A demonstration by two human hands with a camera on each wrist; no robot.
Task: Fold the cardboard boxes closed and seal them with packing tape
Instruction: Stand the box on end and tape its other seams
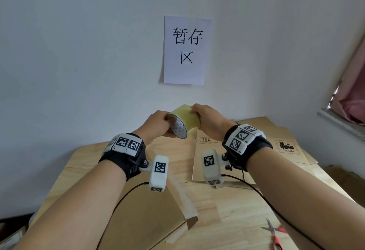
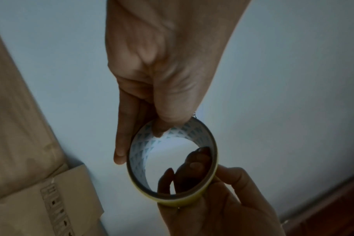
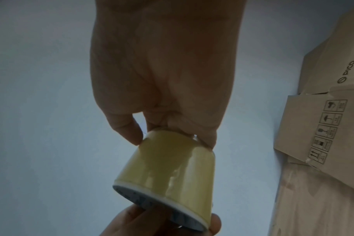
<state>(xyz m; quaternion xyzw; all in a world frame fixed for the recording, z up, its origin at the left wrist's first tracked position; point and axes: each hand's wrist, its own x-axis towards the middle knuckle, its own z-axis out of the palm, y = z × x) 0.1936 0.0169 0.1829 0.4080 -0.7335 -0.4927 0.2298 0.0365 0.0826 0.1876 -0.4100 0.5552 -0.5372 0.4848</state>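
Note:
A roll of yellowish packing tape (image 1: pixel 185 120) is held up in the air in front of the wall, above the table. My left hand (image 1: pixel 160 124) grips its near rim, thumb on the edge and fingers in the patterned core (image 2: pixel 144 153). My right hand (image 1: pixel 205 120) pinches the roll's far end (image 3: pixel 168 159) with thumb and fingertips. A closed cardboard box (image 1: pixel 146 206) with a taped seam lies below my left arm. Flattened cardboard boxes (image 1: pixel 256 145) are stacked on the right of the table.
Red-handled scissors (image 1: pixel 273 234) lie at the front right of the wooden table (image 1: pixel 227 210). A paper sign (image 1: pixel 186 49) hangs on the wall. A pink curtain (image 1: pixel 353 91) and a window sill are at the right. Black cables trail from both wrists.

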